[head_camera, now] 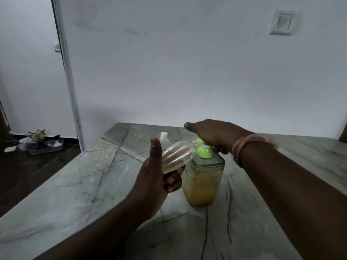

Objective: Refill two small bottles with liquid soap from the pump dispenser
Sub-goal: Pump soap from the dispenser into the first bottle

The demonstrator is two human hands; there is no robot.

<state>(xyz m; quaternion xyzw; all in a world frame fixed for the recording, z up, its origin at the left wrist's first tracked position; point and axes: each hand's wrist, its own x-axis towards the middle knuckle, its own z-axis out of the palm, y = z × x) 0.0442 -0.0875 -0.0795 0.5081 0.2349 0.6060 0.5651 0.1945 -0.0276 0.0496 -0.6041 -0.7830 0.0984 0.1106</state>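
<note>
**Bottle held at pump spout, right hand on pump head**

The left hand (159, 177) is closed around the base of a clear small bottle (177, 153), thumb raised, fingers curled beneath. The bottle is tilted, its mouth against the green spout of the pump dispenser (203, 177); a little yellow soap sits at its low end. The right hand (212, 135) lies palm-down over the pump head, fingers loosely bent, a thread band at the wrist. The dispenser stands mid-table, well in from the edges. A second, capped bottle (164, 139) stands behind, near the table's (75, 184) far edge. The left and near table areas are bare marble.
</note>
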